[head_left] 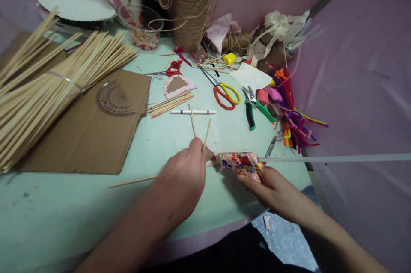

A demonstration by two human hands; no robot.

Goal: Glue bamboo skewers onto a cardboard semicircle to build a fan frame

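Near the middle of the pale green table [138, 217], my left hand [184, 174] is closed with its fingertips pinched at thin wooden sticks [207, 132]. To its right, my right hand [269, 187] grips a glue gun wrapped in colourful patterned material [237, 162], thumb on the near side. The tip of the wrapped gun meets a small brown piece [210, 154] with a pink edge beside my left fingertips. A long translucent stick [334, 158] extends rightward from the gun's rear. One stick [131, 181] lies under my left hand, and a white pen [193, 112] lies beyond it.
Bundled skewers [61, 80] and a protractor [115, 99] lie on cardboard [96, 144] at left. Scissors [224, 93], green-handled pliers [253, 106] and pipe cleaners [295, 127] lie at right. A twine roll [194, 7] stands behind, near a bead cup [144, 29].
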